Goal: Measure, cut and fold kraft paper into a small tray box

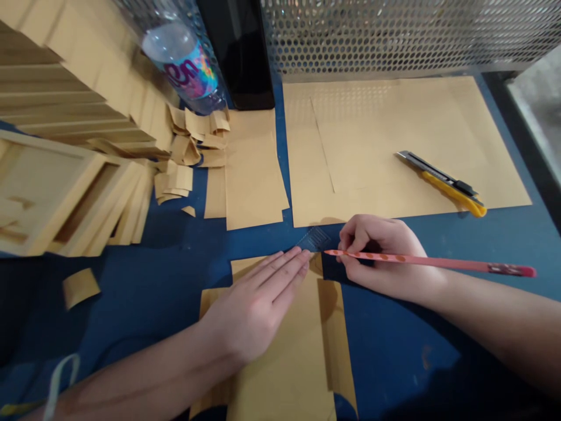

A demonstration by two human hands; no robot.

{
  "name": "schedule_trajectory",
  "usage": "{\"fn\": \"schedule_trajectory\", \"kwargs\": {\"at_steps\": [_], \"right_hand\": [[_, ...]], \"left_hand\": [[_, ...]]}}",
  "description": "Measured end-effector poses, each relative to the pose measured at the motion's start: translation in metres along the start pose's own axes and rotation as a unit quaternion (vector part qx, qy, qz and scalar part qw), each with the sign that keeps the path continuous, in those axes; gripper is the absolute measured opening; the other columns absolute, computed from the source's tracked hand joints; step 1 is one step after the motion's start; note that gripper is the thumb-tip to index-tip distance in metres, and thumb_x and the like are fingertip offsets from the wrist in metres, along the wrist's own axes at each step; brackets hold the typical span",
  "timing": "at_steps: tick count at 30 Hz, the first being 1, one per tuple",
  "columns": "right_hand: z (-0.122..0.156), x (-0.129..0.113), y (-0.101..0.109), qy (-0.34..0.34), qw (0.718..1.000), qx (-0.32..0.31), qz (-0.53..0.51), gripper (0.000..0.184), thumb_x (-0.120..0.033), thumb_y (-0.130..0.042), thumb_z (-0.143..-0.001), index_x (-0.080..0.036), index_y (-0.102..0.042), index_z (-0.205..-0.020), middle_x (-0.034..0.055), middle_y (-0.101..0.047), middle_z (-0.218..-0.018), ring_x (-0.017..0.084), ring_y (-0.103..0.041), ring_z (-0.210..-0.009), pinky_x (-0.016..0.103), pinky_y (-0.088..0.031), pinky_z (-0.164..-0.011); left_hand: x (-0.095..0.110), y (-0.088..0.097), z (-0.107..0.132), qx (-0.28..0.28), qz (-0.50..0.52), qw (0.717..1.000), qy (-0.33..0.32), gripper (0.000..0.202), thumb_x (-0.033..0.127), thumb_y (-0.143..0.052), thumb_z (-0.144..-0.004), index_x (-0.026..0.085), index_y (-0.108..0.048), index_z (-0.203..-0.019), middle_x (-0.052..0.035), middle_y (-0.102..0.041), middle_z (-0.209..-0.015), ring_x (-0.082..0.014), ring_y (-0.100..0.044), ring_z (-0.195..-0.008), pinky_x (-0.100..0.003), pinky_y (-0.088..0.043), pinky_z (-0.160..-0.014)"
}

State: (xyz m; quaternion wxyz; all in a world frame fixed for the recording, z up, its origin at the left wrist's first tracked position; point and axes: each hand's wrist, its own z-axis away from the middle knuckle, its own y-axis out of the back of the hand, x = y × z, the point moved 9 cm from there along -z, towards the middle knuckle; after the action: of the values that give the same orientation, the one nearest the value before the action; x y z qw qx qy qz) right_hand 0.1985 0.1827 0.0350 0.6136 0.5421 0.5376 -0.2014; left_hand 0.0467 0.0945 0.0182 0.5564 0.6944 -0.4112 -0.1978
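The blue table (394,351) spreads beneath everything I have here. Along its far side stands a metal screen (394,35) punched with small holes. A tall pile of brown card (87,88) leans at the upper left. In front of the screen lies a wide brown sheet (372,131) with a thin dark line running down its left part. Nearer to me, flat on the table below my chest, is the brown paper (289,374) I have my fingers on, with a side flap along its right edge. Shallow brown trays (74,196) lean together at the left.

My left hand (254,310) rests palm down on that paper, fingers straight and close together, holding nothing between them. My right hand (394,237) is curled, thumb and fingers pinching a pink pencil (438,262) close to its point. The tip aims left, just beside the paper's top right corner (I cannot tell whether it touches), and the eraser end sticks out to the right over my wrist.

A smaller brown sheet (254,169) lies left of the wide one, below a bottle (188,73) with a bright label. A yellow cutter (445,186), blade toward the left, lies on the wide sheet. A clear ruler (318,237) sits at my left fingertips. Smallest are the brown scraps (177,178) heaped near the trays.
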Motion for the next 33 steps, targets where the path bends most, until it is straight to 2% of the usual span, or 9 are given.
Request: {"fn": "schedule_trajectory", "kwargs": {"at_steps": [4, 7, 11, 15, 18, 23, 28, 31, 33], "right_hand": [[0.002, 0.005, 0.002, -0.015, 0.998, -0.011, -0.055, 0.021, -0.006, -0.069, -0.077, -0.021, -0.055, -0.073, 0.0009, -0.067, -0.083, 0.012, -0.066, -0.067, 0.026, -0.052, -0.061], [0.003, 0.009, 0.001, -0.020, 0.996, -0.015, -0.086, 0.022, -0.007, -0.070, -0.079, -0.022, -0.055, -0.075, 0.0010, -0.066, -0.083, 0.014, -0.065, -0.069, 0.029, -0.054, -0.063], [0.003, 0.010, 0.001, -0.018, 0.994, -0.014, -0.107, 0.022, -0.007, -0.070, -0.080, -0.022, -0.054, -0.076, 0.0009, -0.065, -0.082, 0.015, -0.065, -0.070, 0.030, -0.054, -0.064], [0.004, 0.009, 0.002, -0.012, 0.993, -0.019, -0.115, 0.022, -0.008, -0.070, -0.082, -0.022, -0.054, -0.077, 0.0004, -0.064, -0.081, 0.015, -0.065, -0.071, 0.029, -0.054, -0.063], [0.004, 0.008, 0.003, -0.002, 0.994, -0.024, -0.107, 0.021, -0.008, -0.070, -0.085, -0.022, -0.055, -0.078, 0.0007, -0.065, -0.084, 0.014, -0.064, -0.070, 0.028, -0.053, -0.063], [0.004, -0.003, 0.006, 0.029, 0.994, -0.019, -0.104, 0.020, -0.008, -0.069, -0.090, -0.022, -0.057, -0.081, 0.0016, -0.065, -0.088, 0.013, -0.066, -0.074, 0.025, -0.053, -0.063], [-0.004, -0.021, -0.007, 0.027, 0.990, -0.047, -0.128, 0.017, -0.011, -0.064, -0.095, -0.022, -0.058, -0.085, 0.0024, -0.064, -0.090, 0.013, -0.066, -0.074, 0.025, -0.055, -0.061], [-0.018, -0.038, -0.025, 0.045, 0.988, -0.078, -0.125, 0.016, -0.010, -0.065, -0.092, -0.023, -0.059, -0.086, 0.0023, -0.064, -0.089, 0.014, -0.065, -0.075, 0.025, -0.055, -0.063], [-0.032, -0.049, -0.040, 0.051, 0.985, -0.098, -0.134, 0.015, -0.009, -0.066, -0.090, -0.022, -0.060, -0.087, 0.0016, -0.063, -0.087, 0.013, -0.064, -0.074, 0.026, -0.055, -0.063]], "left_hand": [[0.008, 0.008, -0.001, 0.005, -0.039, 0.999, -0.002, 0.040, -0.002, -0.042, -0.098, -0.001, -0.066, -0.129, -0.0195, -0.070, -0.140, -0.0325, -0.068, -0.129, -0.048, -0.059, -0.109], [0.019, 0.011, 0.001, -0.001, -0.045, 0.999, -0.001, 0.034, 0.001, -0.048, -0.097, -0.002, -0.069, -0.124, -0.0236, -0.073, -0.131, -0.0360, -0.073, -0.112, -0.051, -0.063, -0.093], [0.032, 0.012, 0.002, -0.012, -0.090, 0.996, 0.018, 0.033, 0.001, -0.049, -0.096, -0.001, -0.071, -0.119, -0.0230, -0.075, -0.124, -0.0289, -0.072, -0.087, -0.044, -0.061, -0.076], [0.033, 0.013, 0.009, -0.022, -0.107, 0.993, 0.054, 0.032, 0.012, -0.050, -0.103, -0.002, -0.069, -0.123, -0.0210, -0.075, -0.122, -0.0297, -0.070, -0.095, -0.042, -0.061, -0.081], [0.026, 0.017, 0.027, -0.023, -0.105, 0.991, 0.079, 0.042, 0.027, -0.048, -0.107, -0.003, -0.066, -0.129, -0.0248, -0.071, -0.128, -0.0354, -0.067, -0.110, -0.047, -0.060, -0.089], [0.008, 0.024, 0.058, -0.023, -0.103, 0.987, 0.124, 0.054, 0.038, -0.056, -0.104, -0.006, -0.063, -0.134, -0.0311, -0.062, -0.140, -0.0427, -0.062, -0.119, -0.056, -0.061, -0.094], [-0.009, 0.028, 0.062, 0.003, -0.054, 0.985, 0.163, 0.046, 0.032, -0.061, -0.101, 0.001, -0.066, -0.134, -0.0246, -0.065, -0.135, -0.0423, -0.058, -0.132, -0.057, -0.060, -0.107], [-0.015, 0.033, 0.058, 0.048, -0.038, 0.983, 0.172, 0.035, 0.027, -0.060, -0.101, 0.004, -0.071, -0.125, -0.0238, -0.065, -0.128, -0.0382, -0.063, -0.126, -0.053, -0.063, -0.105], [-0.019, 0.034, 0.058, 0.063, -0.035, 0.979, 0.190, 0.032, 0.027, -0.061, -0.100, 0.007, -0.072, -0.124, -0.0237, -0.064, -0.128, -0.0403, -0.065, -0.125, -0.057, -0.063, -0.102]]}}
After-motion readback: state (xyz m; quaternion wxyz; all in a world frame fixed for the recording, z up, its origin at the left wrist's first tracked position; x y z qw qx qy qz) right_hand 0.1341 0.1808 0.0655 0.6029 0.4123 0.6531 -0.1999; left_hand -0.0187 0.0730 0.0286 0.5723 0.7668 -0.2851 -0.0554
